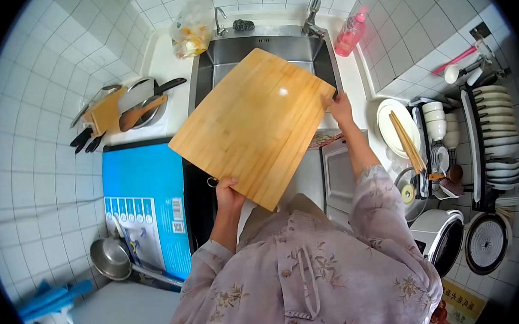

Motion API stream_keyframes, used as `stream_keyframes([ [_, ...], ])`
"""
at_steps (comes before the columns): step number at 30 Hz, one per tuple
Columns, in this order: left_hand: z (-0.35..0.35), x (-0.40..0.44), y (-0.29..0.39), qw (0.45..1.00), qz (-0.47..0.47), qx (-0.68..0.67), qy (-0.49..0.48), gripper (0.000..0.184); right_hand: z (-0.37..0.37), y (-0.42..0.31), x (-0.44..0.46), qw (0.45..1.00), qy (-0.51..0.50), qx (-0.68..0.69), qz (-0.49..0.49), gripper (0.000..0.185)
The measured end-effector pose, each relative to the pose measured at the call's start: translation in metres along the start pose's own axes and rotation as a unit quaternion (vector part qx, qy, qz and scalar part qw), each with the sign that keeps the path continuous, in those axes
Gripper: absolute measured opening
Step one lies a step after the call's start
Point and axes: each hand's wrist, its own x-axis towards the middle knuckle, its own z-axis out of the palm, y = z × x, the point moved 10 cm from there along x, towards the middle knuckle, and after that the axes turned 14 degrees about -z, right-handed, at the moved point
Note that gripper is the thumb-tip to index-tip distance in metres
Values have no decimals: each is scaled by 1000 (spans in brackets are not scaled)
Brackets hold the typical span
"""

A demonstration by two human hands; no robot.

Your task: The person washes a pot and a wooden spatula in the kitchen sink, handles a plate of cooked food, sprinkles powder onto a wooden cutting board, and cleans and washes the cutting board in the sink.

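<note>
A large wooden cutting board [257,123] is held up, tilted, in front of my body and over the near part of the steel sink [297,54]. My left hand [228,194] grips its lower left edge, close to a small metal ring. On the upper right corner my right hand [340,109] is closed, beside a dark fitting on the board. The undersides of the board and part of the sink basin are hidden from view.
Behind the sink stand a faucet [312,18] and a pink soap bottle [350,33]. A plastic bag [192,33] and a knife block [107,112] are at the left. An oval plate with chopsticks [392,130], a dish rack and an open rice cooker [436,234] are at the right.
</note>
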Motion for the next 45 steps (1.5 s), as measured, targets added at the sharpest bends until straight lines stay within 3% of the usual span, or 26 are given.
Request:
stream_keyframes([
  [1, 1, 7, 5, 1000, -1, 0, 6, 57, 8, 7, 15, 996, -31, 83, 25, 51],
  [5, -9, 39, 22, 999, -16, 14, 43, 57, 29, 33, 88, 997, -5, 69, 47, 49],
  [7, -1, 52, 31, 999, 3, 14, 31, 57, 54, 54, 117, 951, -2, 256, 176, 39],
  [11, -7, 76, 33, 999, 1, 17, 40, 59, 89, 67, 188, 938, -46, 290, 186, 32],
  [13, -4, 83, 33, 999, 3, 12, 50, 61, 111, 81, 211, 887, -17, 371, 276, 30],
  [18, -8, 97, 29, 997, -4, 3, 82, 63, 157, 120, 261, 840, -12, 438, 320, 27],
  [20, -10, 102, 25, 996, -6, -7, 85, 63, 180, 125, 265, 784, -44, 505, 359, 21],
  [21, -11, 103, 25, 996, 1, -2, 88, 63, 180, 131, 265, 773, 3, 505, 383, 14],
  [28, -4, 112, 13, 995, 5, -23, 93, 66, 166, 134, 261, 806, 52, 446, 385, 4],
  [45, -20, 108, 2, 993, -7, -37, 111, 62, 172, 147, 261, 792, 38, 490, 363, 4],
])
